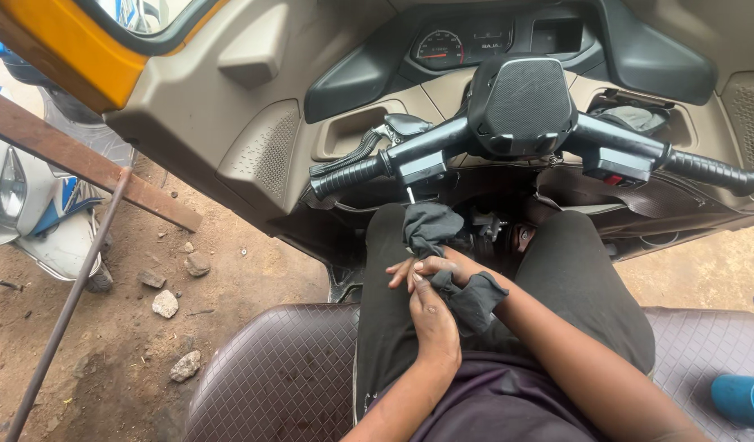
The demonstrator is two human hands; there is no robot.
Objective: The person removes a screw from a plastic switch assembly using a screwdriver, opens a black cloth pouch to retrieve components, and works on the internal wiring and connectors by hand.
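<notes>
I sit on a brown quilted seat [270, 368] behind a black handlebar [524, 123]. Both hands meet over my lap on a dark grey cloth [475, 299]. My left hand [436, 326] reaches up from below and pinches a fold of the cloth against the fingers of my right hand. My right hand [430, 267] comes in from the right with its fingers pointing left, and the cloth is draped over and around it. Another bunch of the cloth [430, 225] rises toward the handlebar, with a thin pale tip [409, 195] poking out above it; what it is I cannot tell.
A beige dashboard with a speedometer [439, 47] sits ahead. The left grip [344, 176] and right grip [712, 172] stick out sideways. A rusty bar [74, 278] slants outside to the left, over dirt ground with stones [166, 304]. A scooter [33, 205] stands at far left. A blue object [741, 399] lies on the seat.
</notes>
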